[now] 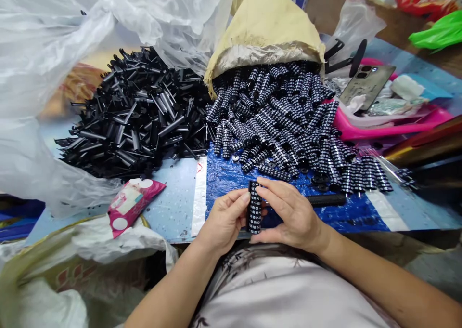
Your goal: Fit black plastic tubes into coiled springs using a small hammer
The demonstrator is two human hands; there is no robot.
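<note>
A black roller of number wheels [254, 211] with rows of white digits stands nearly upright in front of my body. My left hand [224, 220] pinches it from the left, thumb on its face. On the other side, my right hand [294, 216] grips it, fingertips near the top end and thumb at the bottom end. Beyond my hands, a large heap of similar number rollers [277, 121] spills from a yellowish sack [269, 17]. A long black handle [327, 200] lies just past my right hand, partly hidden by it.
Left of the rollers is a pile of black plastic pieces [144, 116] under clear plastic sheeting [39, 77]. A pink packet [133, 203] lies at the table's front edge. To the right, a pink tray [404, 128] holds a phone [366, 87]. An open sack [90, 265] stands at lower left.
</note>
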